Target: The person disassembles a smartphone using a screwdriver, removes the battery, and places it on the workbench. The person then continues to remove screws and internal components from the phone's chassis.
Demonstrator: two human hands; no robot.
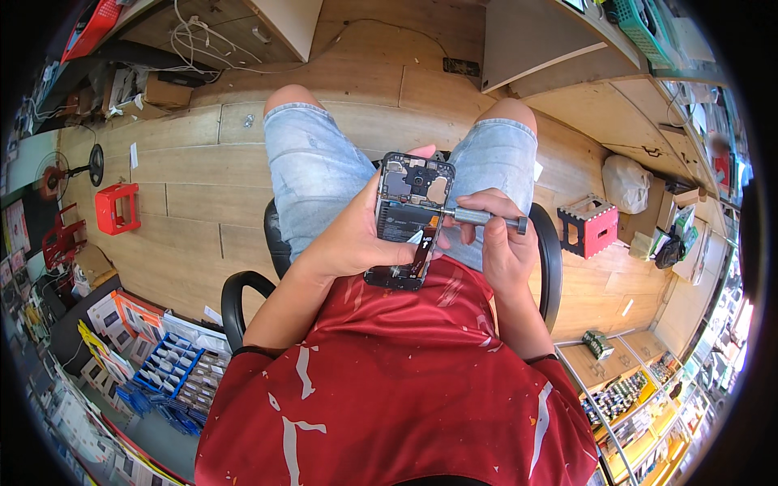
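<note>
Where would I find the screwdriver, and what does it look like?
Look up from the dark red shirt to the left hand, which holds an opened phone. By its right edge, the right hand holds the screwdriver. Unlike the flat, dark phone, it is a slim grey rod with a wide cap.

A floor (190,194) of wood boards spread across the frame. Toward its left stood a red stool (105,211) and, above that, a fan base (96,165), with a white strip (134,155) lying near both. A clear scrap (249,121) lay upper left of centre, a dark slab (460,66) at the top. At right sat a red-and-black stool (600,229), a white bag (626,185) and, lower, a paper slip (628,307).
</note>
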